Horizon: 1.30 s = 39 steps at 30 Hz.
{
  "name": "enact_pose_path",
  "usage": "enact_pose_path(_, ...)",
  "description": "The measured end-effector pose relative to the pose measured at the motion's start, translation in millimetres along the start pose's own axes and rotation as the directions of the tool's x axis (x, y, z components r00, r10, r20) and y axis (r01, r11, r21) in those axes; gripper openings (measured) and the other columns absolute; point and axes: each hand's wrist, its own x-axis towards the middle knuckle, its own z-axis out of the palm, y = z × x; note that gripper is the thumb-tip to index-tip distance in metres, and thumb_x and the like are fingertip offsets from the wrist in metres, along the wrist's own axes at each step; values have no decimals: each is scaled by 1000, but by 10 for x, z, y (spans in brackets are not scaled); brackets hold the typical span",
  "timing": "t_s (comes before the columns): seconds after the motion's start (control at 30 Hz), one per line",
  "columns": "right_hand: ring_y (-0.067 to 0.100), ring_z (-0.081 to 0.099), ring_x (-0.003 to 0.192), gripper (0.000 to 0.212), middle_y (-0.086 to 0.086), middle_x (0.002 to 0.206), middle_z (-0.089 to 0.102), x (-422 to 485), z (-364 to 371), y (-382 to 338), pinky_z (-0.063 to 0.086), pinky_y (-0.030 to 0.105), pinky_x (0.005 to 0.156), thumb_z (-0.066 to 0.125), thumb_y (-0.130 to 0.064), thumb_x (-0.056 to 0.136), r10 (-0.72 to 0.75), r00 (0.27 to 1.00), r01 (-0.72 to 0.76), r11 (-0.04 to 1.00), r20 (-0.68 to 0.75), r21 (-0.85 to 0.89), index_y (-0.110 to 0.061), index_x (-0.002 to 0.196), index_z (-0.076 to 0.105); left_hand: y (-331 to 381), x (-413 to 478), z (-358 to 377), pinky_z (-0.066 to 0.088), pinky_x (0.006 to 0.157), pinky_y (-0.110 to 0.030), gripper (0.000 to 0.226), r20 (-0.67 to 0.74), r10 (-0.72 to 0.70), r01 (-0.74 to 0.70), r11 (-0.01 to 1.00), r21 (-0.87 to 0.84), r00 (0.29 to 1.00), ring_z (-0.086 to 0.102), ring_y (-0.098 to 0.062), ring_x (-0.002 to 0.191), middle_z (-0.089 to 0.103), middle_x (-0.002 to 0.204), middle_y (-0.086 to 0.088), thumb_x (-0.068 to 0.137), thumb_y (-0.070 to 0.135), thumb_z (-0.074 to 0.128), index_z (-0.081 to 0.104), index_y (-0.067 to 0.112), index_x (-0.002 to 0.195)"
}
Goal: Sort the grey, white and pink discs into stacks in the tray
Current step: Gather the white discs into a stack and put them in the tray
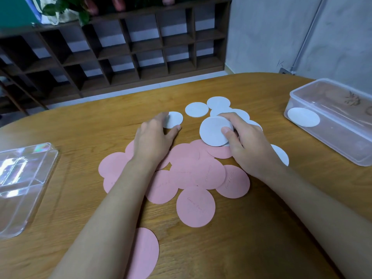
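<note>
right hand (245,146): fingers and thumb grip a held disc (214,131), white, tilted up off the counter (261,208), face towards the camera. round, so no long axis. whether more discs sit behind it cannot be told.

left hand (153,141): fingers straight, gripping nothing, tips blurred over the edge of a white disc (174,119).

white discs (196,109) lie flat and overlapping beyond the hands; one (281,154) is half hidden behind the right wrist.

pink discs (193,170) lie flat and overlapping under both forearms; the near disc (145,252) is cut off by the bottom edge. faint embossed writing on several, not legible.

box (330,141), far right, cut off: one white disc (303,117) inside. clear tray (24,178), far left, cut off.
</note>
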Motion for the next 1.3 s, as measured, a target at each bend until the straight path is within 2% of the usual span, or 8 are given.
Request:
enact_pose_path(0.17, 8, 56, 72, 34, -5, 89, 61, 0, 4, 12, 40, 12, 57, 44, -22, 109, -9, 1000, 9, 1000, -8, 2, -22, 143, 51, 64, -40, 9, 44, 82, -40, 36, -68, 42, -37, 996, 76, 997, 63, -31, 113, 70, 124, -5, 105, 40, 58, 63, 19, 133)
enact_pose_path(0.33, 8, 55, 71, 33, -2, 90, 62, 2, 0, 29, 38, 12, 56, 44, -22, 109, -10, 1000, 10, 1000, -1, 12, -22, 142, 52, 13, -45, -21, 34, 64, -37, 32, -188, 71, -58, 995, 75, 980, 62, -37, 82, 69, 91, -10, 112, 32, 39, 63, 10, 110)
enact_pose_path(0.57, 9, 59, 79, 34, -2, 98, 65, -1, -13, 34, 39, 11, 55, 45, -23, 109, -9, 1000, 9, 1000, -10, 5, -22, 143, 52, 110, -127, -57, 46, 68, -37, 25, -341, 89, -161, 969, -187, 936, 56, -17, 77, 62, 85, 0, 110, 23, 41, 60, 11, 100)
enact_pose_path(0.73, 7, 60, 79, 33, -2, 96, 66, 2, -40, 30, 40, 10, 56, 46, -21, 109, 0, 999, 1, 1000, -37, 26, -20, 141, 54, 200, -198, -126, 39, 64, -17, 24, -224, 96, -188, 879, -437, 970, 53, -2, 74, 58, 78, 12, 110, 21, 45, 61, 18, 91)
enact_pose_path(0.9, 12, 62, 80, 34, 2, 93, 67, 3, -45, 24, 47, 22, 58, 45, -21, 109, 6, 1000, -5, 999, -28, 47, -21, 141, 53, 252, -222, -78, 55, 67, -33, 21, -64, 139, -150, 793, -591, 988, 64, -11, 62, 68, 65, 5, 108, 23, 56, 72, 18, 94)
enact_pose_path(1.03, 24, 63, 71, 35, 11, 79, 66, 7, -52, 4, 46, 39, 61, 40, -19, 110, 5, 999, -2, 995, -33, 101, -21, 142, 54, 332, -255, -20, 65, 77, -42, 12, 59, 109, -34, 698, -715, 992, 79, -22, 74, 77, 77, -10, 103, 15, 66, 75, 8, 105)
enact_pose_path(1.17, 23, 63, 69, 37, 9, 71, 64, -1, -44, 4, 52, 48, 67, 34, -21, 112, 21, 999, -18, 990, -24, 138, -26, 142, 55, 386, -279, 6, 65, 81, -40, 12, 96, 68, 26, 670, -742, 993, 80, -22, 78, 80, 78, -7, 99, 12, 71, 78, 7, 107)
enact_pose_path(1.3, 14, 65, 75, 38, 2, 75, 66, -6, -44, -9, 54, 39, 73, 34, -32, 112, 17, 1000, -17, 986, -4, 167, -26, 143, 55, 416, -291, 5, 64, 77, -30, 10, 79, 33, 37, 662, -748, 996, 80, -19, 76, 80, 79, -3, 97, 13, 74, 80, 9, 103)
